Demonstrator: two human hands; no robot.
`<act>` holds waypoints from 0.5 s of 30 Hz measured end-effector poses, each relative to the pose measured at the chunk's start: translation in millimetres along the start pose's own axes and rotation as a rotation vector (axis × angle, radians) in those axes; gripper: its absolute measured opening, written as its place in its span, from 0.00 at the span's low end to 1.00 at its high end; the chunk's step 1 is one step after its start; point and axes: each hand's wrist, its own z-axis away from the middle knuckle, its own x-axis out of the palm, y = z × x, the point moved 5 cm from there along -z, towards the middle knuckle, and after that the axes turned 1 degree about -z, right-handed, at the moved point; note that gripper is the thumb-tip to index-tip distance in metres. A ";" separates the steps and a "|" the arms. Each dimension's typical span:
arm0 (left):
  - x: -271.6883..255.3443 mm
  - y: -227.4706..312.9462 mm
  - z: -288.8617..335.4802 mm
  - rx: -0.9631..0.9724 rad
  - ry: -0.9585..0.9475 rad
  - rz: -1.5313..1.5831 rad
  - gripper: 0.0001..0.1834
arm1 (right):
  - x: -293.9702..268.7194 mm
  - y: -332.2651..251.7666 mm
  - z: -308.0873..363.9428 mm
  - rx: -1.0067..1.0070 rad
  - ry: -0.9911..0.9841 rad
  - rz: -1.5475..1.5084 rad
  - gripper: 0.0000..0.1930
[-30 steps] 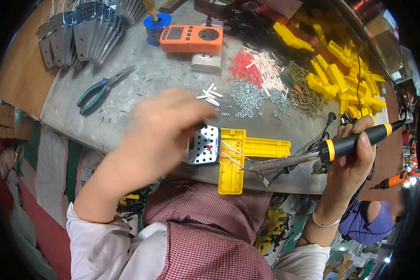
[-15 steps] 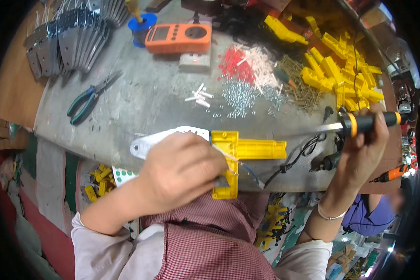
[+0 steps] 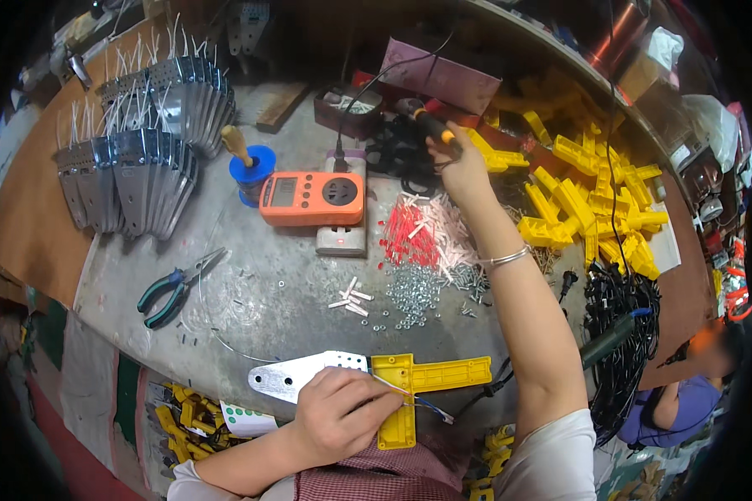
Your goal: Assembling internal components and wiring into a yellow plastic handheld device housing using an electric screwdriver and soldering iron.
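Note:
My left hand (image 3: 347, 415) is closed at the near edge of the bench, with thin wires (image 3: 426, 404) running out from its fingertips. Under and beside it lie a flat silver metal plate (image 3: 280, 377) and a yellow plastic housing (image 3: 395, 367) with a handle-like arm to the right. Far across the bench, my right hand (image 3: 461, 167) grips a screwdriver (image 3: 433, 127) with a black and orange handle, close to a dark heap of black parts (image 3: 397, 146). The screwdriver's shaft cannot be made out.
Nuts (image 3: 414, 296), red and white sleeves (image 3: 409, 234), and yellow housings (image 3: 576, 200) lie in piles. An orange meter (image 3: 313, 200) sits on a power strip. Pliers (image 3: 171, 292) and stacked metal plates (image 3: 134, 175) are left; black cables (image 3: 618, 351) right. Another person sits at lower right.
My right hand has carried the screwdriver from the right side far across the bench, over the piles. My left hand stays at the housing. The whole view has tilted toward the far side.

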 end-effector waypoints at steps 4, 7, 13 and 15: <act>-8.8 -14.6 7.4 -0.139 -0.010 0.072 0.18 | -4.5 -73.5 83.3 0.197 -0.545 0.224 0.14; -8.4 -17.4 5.3 -0.173 -0.019 0.129 0.17 | -36.4 -155.9 181.8 0.225 -0.933 0.190 0.12; -6.3 -14.6 -7.0 -0.122 -0.081 0.150 0.18 | -36.5 -172.4 237.2 0.251 -0.726 0.180 0.07; -5.5 -12.7 -8.1 -0.100 -0.100 0.137 0.18 | -31.6 -170.8 239.3 0.354 -0.769 0.093 0.06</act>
